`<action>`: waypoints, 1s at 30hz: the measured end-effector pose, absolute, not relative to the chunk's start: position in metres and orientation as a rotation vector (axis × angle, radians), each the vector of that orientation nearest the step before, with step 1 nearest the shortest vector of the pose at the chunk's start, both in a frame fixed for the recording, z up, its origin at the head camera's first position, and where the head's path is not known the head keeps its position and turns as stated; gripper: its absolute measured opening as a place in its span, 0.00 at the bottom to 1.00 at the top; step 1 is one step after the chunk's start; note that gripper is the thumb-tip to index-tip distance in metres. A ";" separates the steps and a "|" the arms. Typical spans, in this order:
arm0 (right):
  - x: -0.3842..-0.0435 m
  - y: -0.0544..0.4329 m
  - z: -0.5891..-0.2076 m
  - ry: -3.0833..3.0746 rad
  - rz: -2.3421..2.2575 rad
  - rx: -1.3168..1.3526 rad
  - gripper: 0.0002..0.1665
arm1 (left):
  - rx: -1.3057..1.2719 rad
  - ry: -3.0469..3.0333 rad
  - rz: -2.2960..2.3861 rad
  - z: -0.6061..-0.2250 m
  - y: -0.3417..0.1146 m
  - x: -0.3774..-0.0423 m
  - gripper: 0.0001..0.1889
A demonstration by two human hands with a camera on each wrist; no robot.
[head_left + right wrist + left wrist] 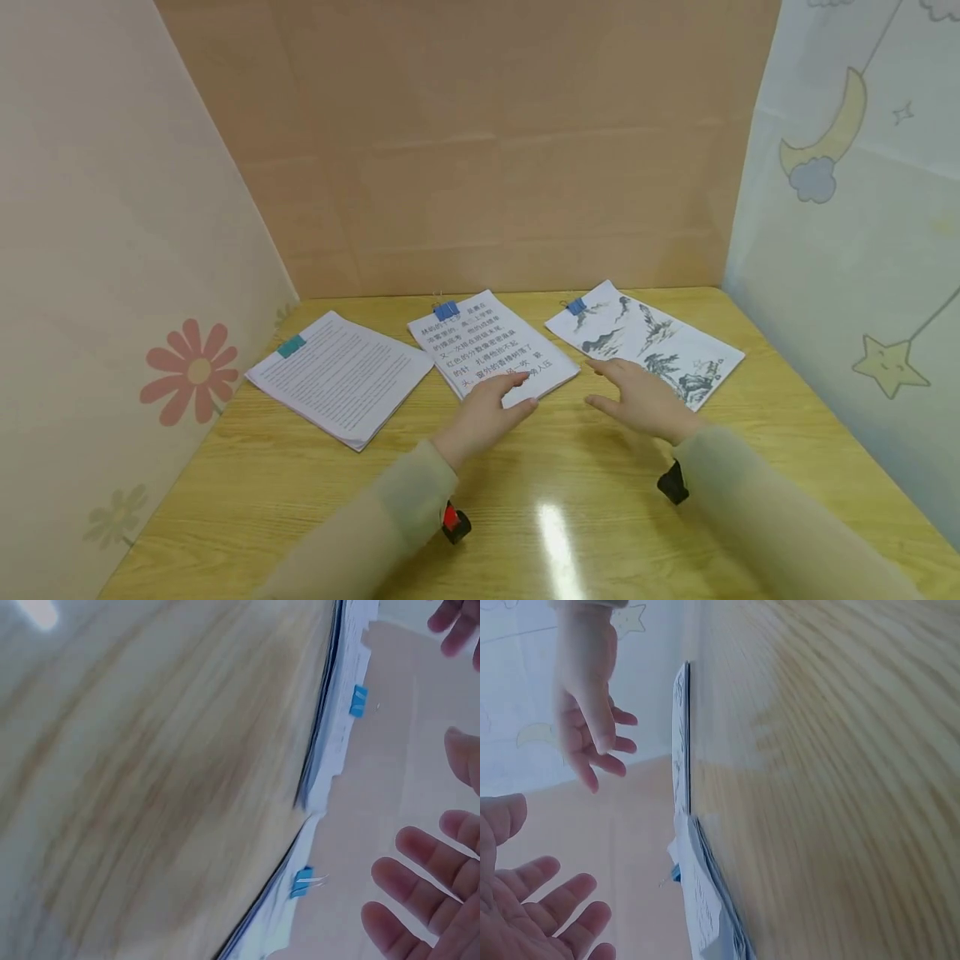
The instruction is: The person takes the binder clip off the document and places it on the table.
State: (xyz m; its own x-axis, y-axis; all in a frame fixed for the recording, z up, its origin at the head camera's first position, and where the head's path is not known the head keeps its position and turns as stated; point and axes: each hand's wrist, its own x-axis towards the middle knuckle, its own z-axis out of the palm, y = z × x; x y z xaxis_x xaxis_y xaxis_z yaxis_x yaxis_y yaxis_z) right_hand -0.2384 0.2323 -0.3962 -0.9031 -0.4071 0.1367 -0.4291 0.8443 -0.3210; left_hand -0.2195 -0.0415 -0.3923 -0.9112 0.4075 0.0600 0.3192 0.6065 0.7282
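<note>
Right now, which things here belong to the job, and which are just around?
Probably the job:
left hand
right hand
left papers, green clip
middle papers, blue clip
right papers, second blue clip

Probably just around:
wall flower
wall moon
wall star

The left sleeve (341, 542) and right sleeve (787, 521) are pale beige. Each ends in a wide grey-green band: left cuff (416, 493), right cuff (720, 467). A small black device (460, 528) bearing a red patch (450, 516) adjoins the left cuff; a dark, angular unit (673, 483) adjoins the right.
</note>
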 end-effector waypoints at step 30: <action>-0.347 0.342 -0.402 -3.155 0.878 0.096 0.59 | 0.573 2.465 1.345 -0.417 0.023 -0.226 0.27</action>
State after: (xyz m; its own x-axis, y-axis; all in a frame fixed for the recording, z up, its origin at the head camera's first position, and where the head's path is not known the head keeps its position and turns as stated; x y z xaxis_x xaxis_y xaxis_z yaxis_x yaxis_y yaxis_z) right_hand -0.3471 0.3424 -0.4023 -0.9892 -0.0924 -0.1136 -0.0205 0.8553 -0.5178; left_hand -0.2260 0.0226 -0.4170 -0.8839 0.4650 -0.0498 0.2098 0.4895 0.8464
